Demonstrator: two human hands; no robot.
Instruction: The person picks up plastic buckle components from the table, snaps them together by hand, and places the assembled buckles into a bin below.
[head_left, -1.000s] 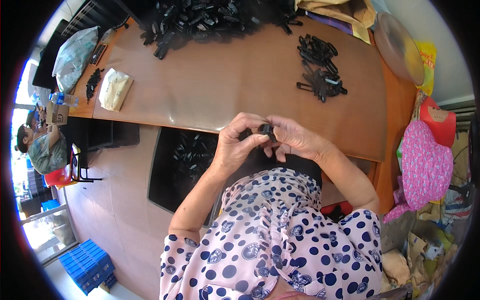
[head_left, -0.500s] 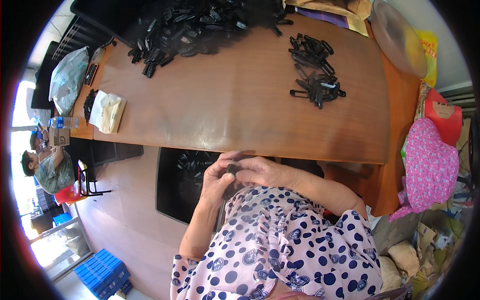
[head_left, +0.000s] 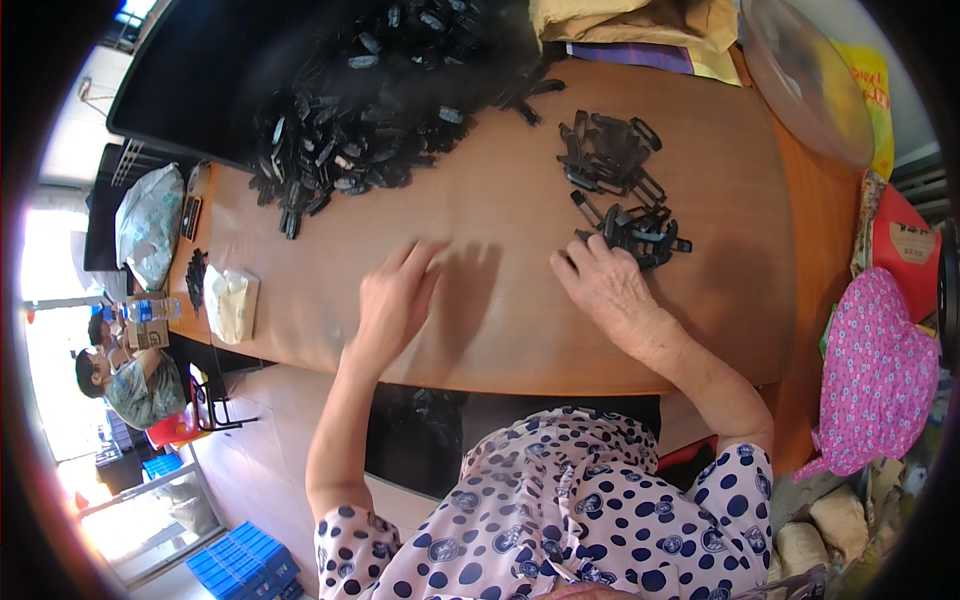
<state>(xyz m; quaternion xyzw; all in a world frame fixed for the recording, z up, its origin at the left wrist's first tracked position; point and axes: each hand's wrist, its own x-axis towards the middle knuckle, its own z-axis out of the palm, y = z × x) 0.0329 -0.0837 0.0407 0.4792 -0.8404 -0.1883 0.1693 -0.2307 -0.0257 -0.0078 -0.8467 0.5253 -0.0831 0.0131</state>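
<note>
Left hand (head_left: pixel 393 300) and right hand (head_left: pixel 610 290) have separated and moved forward over the brown desk (head_left: pixel 520 340); half a second ago they were together at its near edge, around a small dark piece. Now they are well apart. The left hand's fingers are loosely spread above the bare desktop. The right hand's fingers are bent at the near edge of a small pile of black looped plastic pieces (head_left: pixel 650 235); whether they grip one cannot be told. Just beyond that pile is a second cluster (head_left: pixel 610 150) of similar pieces. Farther out, ahead and left of the left hand, a large heap of black pieces (head_left: pixel 340 150) spreads beside a black tray (head_left: pixel 215 75).
</note>
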